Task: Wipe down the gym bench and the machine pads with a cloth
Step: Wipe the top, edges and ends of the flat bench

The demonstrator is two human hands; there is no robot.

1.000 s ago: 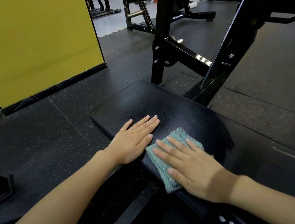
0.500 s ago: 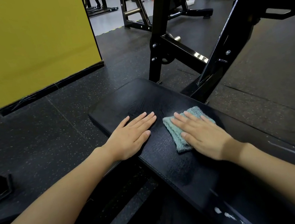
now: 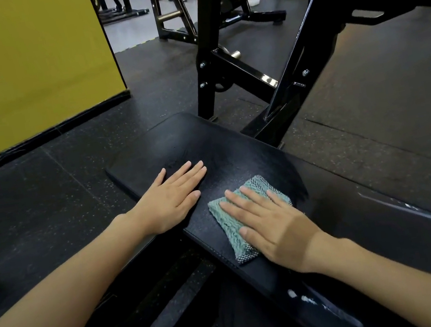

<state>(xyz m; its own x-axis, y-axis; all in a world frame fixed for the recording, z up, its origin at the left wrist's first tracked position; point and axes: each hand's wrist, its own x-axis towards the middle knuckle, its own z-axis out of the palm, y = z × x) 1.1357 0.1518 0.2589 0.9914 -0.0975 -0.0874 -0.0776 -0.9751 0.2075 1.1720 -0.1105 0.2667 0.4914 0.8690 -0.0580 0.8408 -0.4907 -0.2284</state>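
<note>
Flat-fingered, the right hand [image 3: 273, 227] presses a folded teal woven cloth [image 3: 233, 226] onto the black padded bench [image 3: 176, 141]; beside it, the left hand [image 3: 170, 199] rests flat, holding nothing.

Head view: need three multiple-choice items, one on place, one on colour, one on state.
1. Where is the cloth?
A) in a bucket
B) on the bench under the right hand
C) on a shelf

2. Cloth colour?
A) teal green
B) red
C) white

3. Left hand?
A) gripping the cloth
B) flat on the bench, fingers straight
C) clenched in a fist

Answers:
1 B, the right hand presses it onto the bench.
2 A, teal weave shows beside the hand.
3 B, it lies palm down beside the cloth, apart from it.
</note>
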